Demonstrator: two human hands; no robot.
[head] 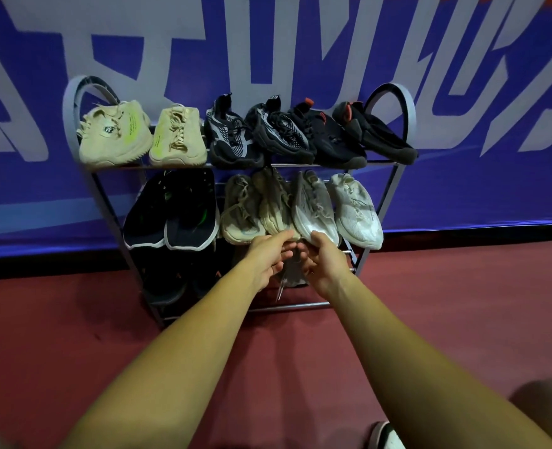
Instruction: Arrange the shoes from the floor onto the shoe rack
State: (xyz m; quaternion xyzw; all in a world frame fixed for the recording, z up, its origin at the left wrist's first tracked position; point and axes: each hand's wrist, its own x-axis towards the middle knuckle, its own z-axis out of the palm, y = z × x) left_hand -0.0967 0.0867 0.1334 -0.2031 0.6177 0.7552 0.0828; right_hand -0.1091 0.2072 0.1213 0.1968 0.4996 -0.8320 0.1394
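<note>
Left hand [268, 258] and right hand [323, 264] both grip a grey shoe [293, 274] at the lowest tier of the shoe rack [287, 306]; best seated sole-down, toe forward, just beside the dark pair [167, 281], with the dangling lace [280, 291] tucked inside.

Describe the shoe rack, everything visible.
The shoe rack is a grey frame of thin rods, metal by its look, with a curved loop at each top end. It stands upright on the red floor against the blue wall. Three shelves show: six shoes on top, six on the middle, dark shoes at the bottom left. The left hand and right hand hold a grey shoe at the bottom shelf.
</note>
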